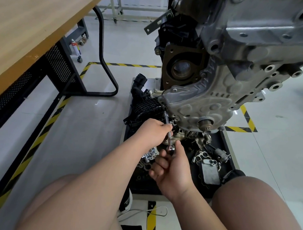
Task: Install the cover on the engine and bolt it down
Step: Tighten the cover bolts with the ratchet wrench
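Left hand (152,132) fingers pinch the extension bar (167,118) mid-shaft to steady it. Right hand (173,167) fingers curl round the ratchet (171,149); its handle is mostly hidden in the palm and the thumb sits by the head. Both hands are closed on the tool. The bar runs up and away from the fingers to a socket (164,108) seated at the cover's lower-left edge; the bolt itself is hidden under it.

The cover (199,106) is already in place against the engine (261,32), just above and beyond both hands, so the install part looks done. Bolting is in progress: this corner is being driven, and several bosses on the far right flange (275,86) look empty, so probably more bolts remain. Can't tell how tight the current bolt is. Loose parts lie in the black tray (229,152) below.
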Tool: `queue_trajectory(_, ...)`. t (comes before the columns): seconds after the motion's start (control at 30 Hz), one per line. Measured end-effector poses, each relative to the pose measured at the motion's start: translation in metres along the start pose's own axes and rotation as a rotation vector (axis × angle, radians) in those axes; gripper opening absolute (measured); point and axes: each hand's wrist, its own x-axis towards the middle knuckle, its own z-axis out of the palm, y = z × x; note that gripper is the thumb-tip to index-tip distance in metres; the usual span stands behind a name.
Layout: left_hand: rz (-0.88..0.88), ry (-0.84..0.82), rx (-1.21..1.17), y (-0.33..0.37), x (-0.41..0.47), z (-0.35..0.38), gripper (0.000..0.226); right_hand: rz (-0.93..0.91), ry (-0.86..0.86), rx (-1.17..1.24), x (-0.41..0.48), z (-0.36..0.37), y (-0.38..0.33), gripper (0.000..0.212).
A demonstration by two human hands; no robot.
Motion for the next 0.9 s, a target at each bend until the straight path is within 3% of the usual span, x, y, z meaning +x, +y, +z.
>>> queue_trajectory(0.17, -0.008, 0.035, 0.061, -0.005, 0.002, -0.001, 0.030, -0.579, 0.315, -0.907, 0.001, -0.010, 0.001, 0.041)
queue_trajectory(0.23, 0.010, 0.054, 0.104, -0.005, 0.003, -0.001, 0.035, -0.694, 0.319, -0.996, 0.002, -0.012, -0.001, 0.032)
queue_trajectory(0.37, 0.032, 0.074, 0.172, -0.004, 0.003, -0.001, 0.044, -0.614, 0.292, -0.718, 0.003, -0.013, 0.008, 0.035)
queue_trajectory(0.53, 0.040, 0.092, 0.195, -0.003, 0.005, 0.001, 0.053, -0.143, 0.036, -0.034, 0.003, -0.004, 0.007, 0.042)
queue_trajectory(0.67, -0.019, -0.021, 0.114, 0.000, 0.003, 0.003, 0.043, 0.025, -0.044, 0.129, 0.003, -0.001, 0.003, 0.061)
queue_trajectory(0.9, -0.087, -0.049, 0.027, 0.003, 0.001, 0.006, 0.031, 0.141, -0.085, 0.270, 0.000, 0.000, 0.000, 0.061)
